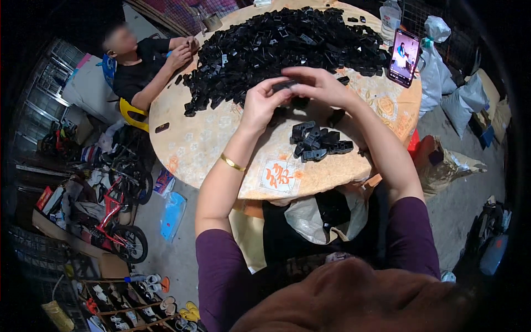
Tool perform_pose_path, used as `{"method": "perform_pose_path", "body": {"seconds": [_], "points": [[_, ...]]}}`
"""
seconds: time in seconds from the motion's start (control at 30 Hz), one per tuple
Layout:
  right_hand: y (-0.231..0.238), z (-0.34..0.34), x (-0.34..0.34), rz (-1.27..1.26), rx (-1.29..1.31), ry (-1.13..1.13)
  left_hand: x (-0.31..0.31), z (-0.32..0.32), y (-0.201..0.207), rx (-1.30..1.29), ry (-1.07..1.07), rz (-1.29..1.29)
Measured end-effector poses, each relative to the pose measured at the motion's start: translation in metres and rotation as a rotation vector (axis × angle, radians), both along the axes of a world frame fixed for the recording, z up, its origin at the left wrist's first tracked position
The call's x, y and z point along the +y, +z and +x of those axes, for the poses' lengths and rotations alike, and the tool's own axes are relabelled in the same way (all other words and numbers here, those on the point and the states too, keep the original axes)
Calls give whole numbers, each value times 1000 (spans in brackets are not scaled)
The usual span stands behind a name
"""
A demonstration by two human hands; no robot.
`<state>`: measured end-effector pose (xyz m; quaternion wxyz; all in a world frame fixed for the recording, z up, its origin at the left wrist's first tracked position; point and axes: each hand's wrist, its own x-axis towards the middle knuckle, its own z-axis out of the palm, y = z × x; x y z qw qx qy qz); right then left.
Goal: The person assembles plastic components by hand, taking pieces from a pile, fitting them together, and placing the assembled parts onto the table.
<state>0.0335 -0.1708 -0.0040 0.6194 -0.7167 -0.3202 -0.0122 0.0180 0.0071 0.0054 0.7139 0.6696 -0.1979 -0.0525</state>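
Both my hands meet above the round table (pixel 193 145), which has a pale floral cover. My left hand (pixel 262 102) and my right hand (pixel 319 84) together pinch one small black plastic part (pixel 285 85) between their fingertips. A gold bangle circles my left wrist. Right below my hands lies a small cluster of black plastic parts (pixel 319 141). A large heap of the same black parts (pixel 287 41) covers the far half of the table.
A phone (pixel 404 57) with a lit screen stands propped at the table's right edge. Another person (pixel 146 63) sits at the far left, hands at the heap. An open bag (pixel 323 213) hangs under the near edge. White sacks (pixel 453 94) lie at right, a red bicycle (pixel 113 221) at left.
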Motion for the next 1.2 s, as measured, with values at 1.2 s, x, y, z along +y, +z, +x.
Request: {"method": "perform_pose_path", "body": {"seconds": [1.2], "points": [[-13,23,-2,33,102,-339,-1,30,-14,36,-113,-156]]}}
